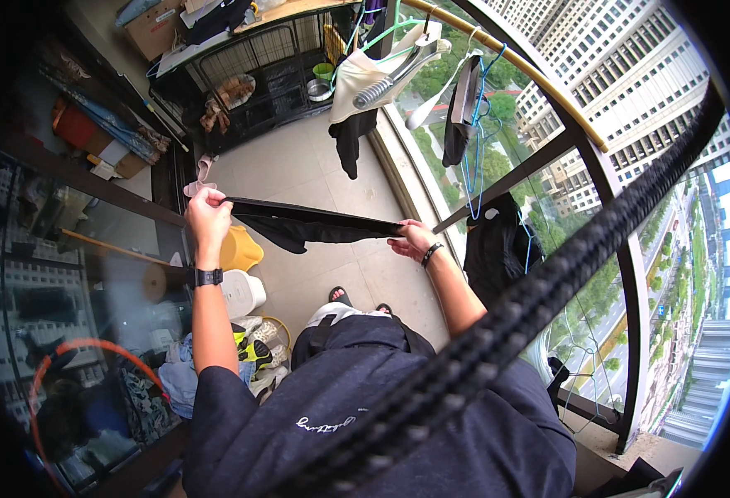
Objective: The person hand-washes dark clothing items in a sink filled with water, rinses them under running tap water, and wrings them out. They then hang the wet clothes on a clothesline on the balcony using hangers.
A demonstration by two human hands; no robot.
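A black cloth garment (309, 225) is stretched sideways between my two hands, above the tiled floor. My left hand (209, 215) pinches its left end, and my right hand (413, 241) grips the right end. The cloth is folded along its length, with a flap hanging down left of its middle. What kind of garment it is, I cannot tell. To the right, another black garment (502, 239) hangs by the window, beside a blue wire hanger (526, 233). Cream-coloured cloth (355, 81) hangs higher up from a bamboo pole (514, 62).
A wire pet cage (246, 81) stands at the far end, with a metal bowl (320, 89) inside. A yellow stool (239, 249), a white plastic container (243, 292) and piled clothes (181, 373) line the left side. Pink slippers (202, 177) lie beyond my left hand. Window frames border the right.
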